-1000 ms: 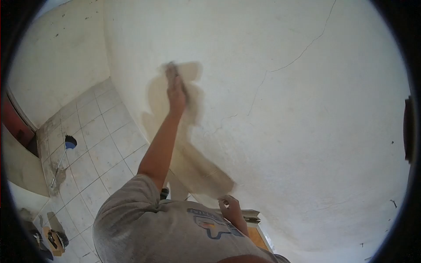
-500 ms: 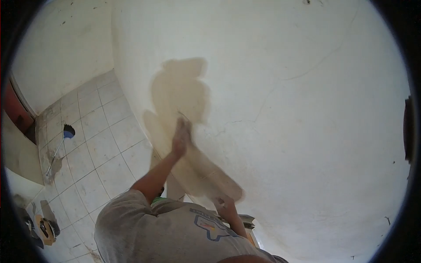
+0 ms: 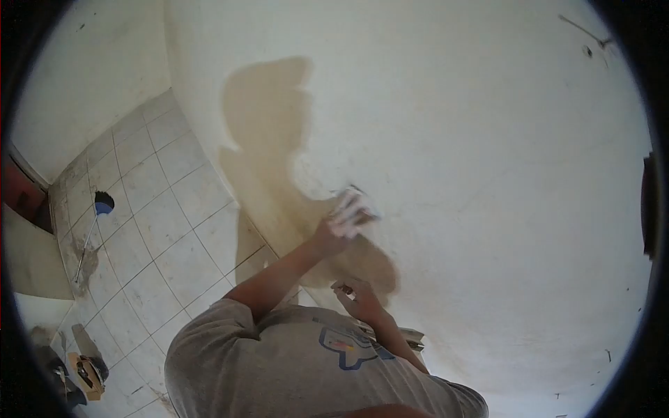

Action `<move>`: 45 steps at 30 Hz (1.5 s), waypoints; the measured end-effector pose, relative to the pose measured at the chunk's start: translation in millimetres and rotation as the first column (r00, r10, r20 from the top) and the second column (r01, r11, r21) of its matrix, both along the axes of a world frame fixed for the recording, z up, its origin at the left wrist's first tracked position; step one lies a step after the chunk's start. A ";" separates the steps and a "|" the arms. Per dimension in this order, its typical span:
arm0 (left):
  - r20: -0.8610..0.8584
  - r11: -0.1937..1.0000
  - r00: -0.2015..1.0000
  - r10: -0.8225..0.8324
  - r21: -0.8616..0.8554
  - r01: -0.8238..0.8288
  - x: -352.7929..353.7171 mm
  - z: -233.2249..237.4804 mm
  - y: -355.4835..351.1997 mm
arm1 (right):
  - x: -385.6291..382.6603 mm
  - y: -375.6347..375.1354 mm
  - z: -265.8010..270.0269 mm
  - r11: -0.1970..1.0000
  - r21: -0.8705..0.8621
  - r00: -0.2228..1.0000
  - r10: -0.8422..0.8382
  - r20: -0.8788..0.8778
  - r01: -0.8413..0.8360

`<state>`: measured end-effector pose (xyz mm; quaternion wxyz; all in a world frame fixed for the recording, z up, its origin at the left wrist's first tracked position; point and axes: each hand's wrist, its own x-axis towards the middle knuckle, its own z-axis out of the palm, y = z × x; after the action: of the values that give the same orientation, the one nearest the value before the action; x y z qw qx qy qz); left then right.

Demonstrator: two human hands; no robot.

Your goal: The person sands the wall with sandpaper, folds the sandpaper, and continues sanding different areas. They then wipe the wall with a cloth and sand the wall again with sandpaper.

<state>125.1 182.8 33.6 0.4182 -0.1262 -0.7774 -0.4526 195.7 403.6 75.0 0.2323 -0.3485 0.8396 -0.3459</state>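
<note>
My left hand (image 3: 341, 219) is pressed to the white wall (image 3: 474, 209), its fingers blurred and whitish. Under it shows the dark edge of a thin flat piece (image 3: 369, 217), lying against the wall surface. Lower and closer to my chest, my right hand (image 3: 361, 298) has its fingers curled in; a small brownish bit shows at the fingertips, and I cannot tell what it is. My shadow (image 3: 268, 118) falls across the wall beside and above my left hand.
A tiled floor (image 3: 153, 230) runs along the wall's foot at left. On it lies a blue-headed broom (image 3: 104, 203); a cardboard box (image 3: 86, 376) with dark items stands lower left. Past my right forearm shows a greenish-grey edge (image 3: 414, 338). A reddish door (image 3: 26, 191) is far left.
My left hand has swept right and slightly down along the wall, its palm side now flatter against it. My right hand has risen a little. The view has shifted slightly.
</note>
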 end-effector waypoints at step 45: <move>-0.059 0.843 0.940 0.336 0.463 -0.273 -49.6 68.9 -147.1 | 20.8 34.1 21.2 0.973 0.102 0.950 -0.227 0.216 0.209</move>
<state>75.5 35.7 102.5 0.5550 0.0679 -0.6314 -0.5372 216.5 437.7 96.2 0.3000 -0.2027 0.8538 -0.3740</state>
